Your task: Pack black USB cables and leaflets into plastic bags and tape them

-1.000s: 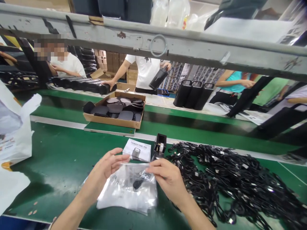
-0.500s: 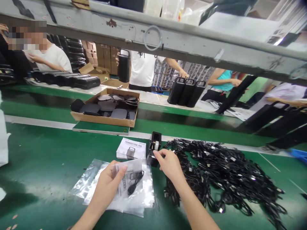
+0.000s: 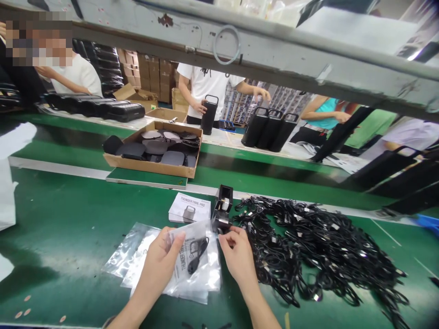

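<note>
Much of the green bench [image 3: 68, 256] before me has a glossy sheen, with 4 small pinkish spots [image 3: 27, 298] near its front left corner and a pale strip [image 3: 61, 168] along the back. My left hand [image 3: 158, 258] grips a clear printed bag [image 3: 181, 267], thumb on top, and a black cable [image 3: 194, 261] shows through it; the bag is over more clear bags [image 3: 132, 251] spread flat on the surface. My right hand [image 3: 240, 256] is just in front of the black tape dispenser [image 3: 223, 205], thumb and forefinger drawn together; I cannot tell whether they pinch any tape. White booklets [image 3: 190, 209] lie stacked just left of the dispenser, and a wide heap of black cables [image 3: 318, 246] covers the right of the bench.

Behind, a shallow cardboard tray [image 3: 151, 167] of dark flat pieces [image 3: 171, 158] rests on a green board [image 3: 147, 177]. Past it runs a pale ledge [image 3: 226, 138] where 3 black cases with handles [image 3: 269, 130] stand side by side. A co-worker in a white shirt [image 3: 210, 89] has 1 hand [image 3: 199, 107] on another black case [image 3: 208, 119]. To the left, another person in white [image 3: 84, 75] is behind a row of black units [image 3: 99, 107]. Brown cartons [image 3: 154, 75] are stacked at the back, and a scuffed grey beam [image 3: 137, 29] with a pale ring [image 3: 215, 45] crosses above.
</note>
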The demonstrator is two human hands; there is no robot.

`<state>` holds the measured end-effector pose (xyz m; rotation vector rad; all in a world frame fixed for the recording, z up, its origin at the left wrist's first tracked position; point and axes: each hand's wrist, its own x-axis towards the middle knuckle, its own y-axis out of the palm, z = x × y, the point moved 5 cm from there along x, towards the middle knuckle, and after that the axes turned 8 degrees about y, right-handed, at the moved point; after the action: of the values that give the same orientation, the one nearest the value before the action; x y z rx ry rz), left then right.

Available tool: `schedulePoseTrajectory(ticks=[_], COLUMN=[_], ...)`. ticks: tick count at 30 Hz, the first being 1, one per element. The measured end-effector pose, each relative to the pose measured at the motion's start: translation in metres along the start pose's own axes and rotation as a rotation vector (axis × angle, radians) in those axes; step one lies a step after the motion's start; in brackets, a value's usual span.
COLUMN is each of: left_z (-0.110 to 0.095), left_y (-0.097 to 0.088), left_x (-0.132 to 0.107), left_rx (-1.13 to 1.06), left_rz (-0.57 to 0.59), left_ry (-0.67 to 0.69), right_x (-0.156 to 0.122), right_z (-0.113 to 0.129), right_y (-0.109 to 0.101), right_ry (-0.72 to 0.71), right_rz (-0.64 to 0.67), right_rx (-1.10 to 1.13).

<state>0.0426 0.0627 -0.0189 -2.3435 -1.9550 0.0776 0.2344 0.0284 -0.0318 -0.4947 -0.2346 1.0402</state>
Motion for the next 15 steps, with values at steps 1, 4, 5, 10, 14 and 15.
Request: schedulePoseTrajectory(ticks=[1,4,5,10,14,15], left_z=[-0.001,-0.006,-0.008,-0.024,-0.036,-0.038], left_y=[-0.001,-0.004,-0.004,0.006,0.003,-0.003], left_x=[-0.001,-0.004,-0.005,-0.019,-0.033,-0.036], left_rx=[0.015,0.067,0.081,0.122,0.103,0.113], left_rz=[-0.021,-0.056,-0.061,-0.087,-0.210,-0.235], left_ry=[0.010,0.042,0.058,0.121,0.091,0.089], right_x=[-0.003,-0.021,-0.028,-0.043,-0.040,-0.042], right_z=[0.001,0.019,0.027,0.055,0.057,0.056], right_y=[-0.002,-0.005,-0.002,0.027,0.033,0.033], right_ry=[-0.012,-0.065,-0.060,0.123,0.108,0.101], right_rz=[0.010,0.071,0.138,0.421,0.469,0.491], right_rx=[-0.037,0.034,0.115,0.322,0.002,-0.096])
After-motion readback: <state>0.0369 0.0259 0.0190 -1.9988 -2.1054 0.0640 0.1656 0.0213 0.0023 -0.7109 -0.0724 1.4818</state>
